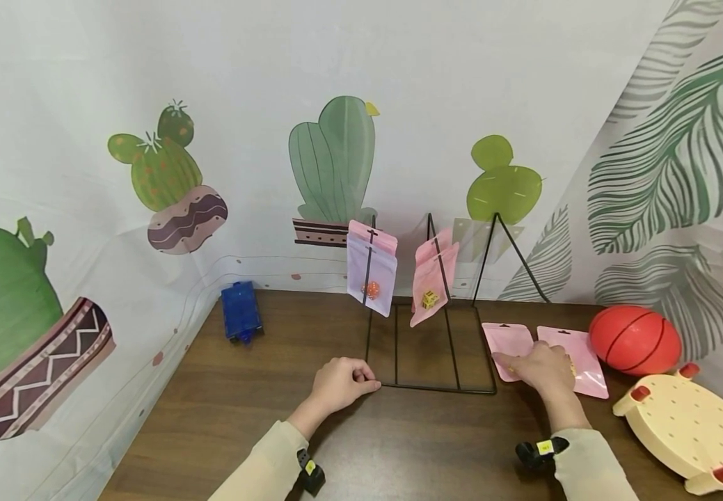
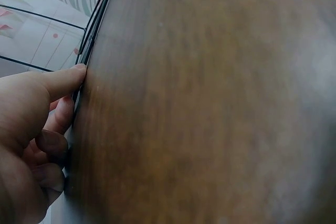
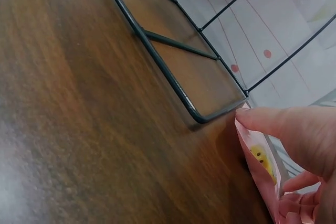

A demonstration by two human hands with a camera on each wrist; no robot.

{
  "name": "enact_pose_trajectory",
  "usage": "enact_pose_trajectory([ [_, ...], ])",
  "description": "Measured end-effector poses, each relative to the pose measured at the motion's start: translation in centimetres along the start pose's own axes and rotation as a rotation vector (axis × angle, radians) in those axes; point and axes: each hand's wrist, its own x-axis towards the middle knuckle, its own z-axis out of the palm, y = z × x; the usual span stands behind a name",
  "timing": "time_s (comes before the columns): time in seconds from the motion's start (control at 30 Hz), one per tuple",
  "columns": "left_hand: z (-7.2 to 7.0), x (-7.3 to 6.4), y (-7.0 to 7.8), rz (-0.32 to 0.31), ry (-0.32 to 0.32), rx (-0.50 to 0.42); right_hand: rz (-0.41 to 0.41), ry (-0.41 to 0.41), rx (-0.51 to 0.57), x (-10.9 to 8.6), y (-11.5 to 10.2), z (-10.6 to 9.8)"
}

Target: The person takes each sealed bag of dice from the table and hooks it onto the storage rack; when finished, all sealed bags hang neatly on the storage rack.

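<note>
A black wire display rack [image 1: 442,389] stands on the brown table, and two small zip bags hang on its prongs. One hanging bag [image 1: 370,268] is lilac and pink with an orange dotted item inside; the other pink bag [image 1: 434,275] holds a yellow item. My left hand [image 1: 339,385] holds the rack's front left corner between thumb and fingers. To the right of the rack, my right hand [image 1: 545,369] pinches a flat pink zip bag [image 3: 254,166] with a yellow item inside. Beside it lies another pink bag [image 1: 589,369], partly hidden by my fingers.
A red ball [image 1: 635,340] sits behind a cream stool-like board [image 1: 693,428] with red-tipped legs at the right. On the back left of the table lies a blue plastic object [image 1: 241,311]. A cactus-and-leaf printed sheet [image 1: 424,83] hangs behind the table.
</note>
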Motion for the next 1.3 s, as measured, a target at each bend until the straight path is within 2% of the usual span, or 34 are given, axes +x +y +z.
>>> enact_pose_trajectory([
  [0.33, -0.1, 0.0, 0.0, -0.002, 0.003, -0.002, 0.031, -0.043, 0.011, -0.1, -0.6, 0.1],
  [0.53, -0.1, 0.0, 0.0, -0.003, 0.004, 0.002, 0.022, -0.063, 0.019, -0.2, -0.7, 0.1],
  [0.63, -0.1, 0.0, 0.0, 0.000, 0.005, 0.001, -0.010, -0.045, 0.025, -0.5, -0.7, 0.2],
  [0.83, -0.1, -0.1, 0.0, 0.008, 0.005, -0.007, -0.119, 0.051, -0.023, -1.2, -0.9, 0.8],
  [1.1, 0.0, 0.0, 0.0, 0.005, 0.003, -0.011, -0.040, 0.009, 0.030, -1.1, -1.2, 0.6],
  [1.3, 0.0, 0.0, -0.1, 0.000, 0.004, -0.013, -0.044, 0.044, 0.098, -0.9, -1.1, 0.7],
])
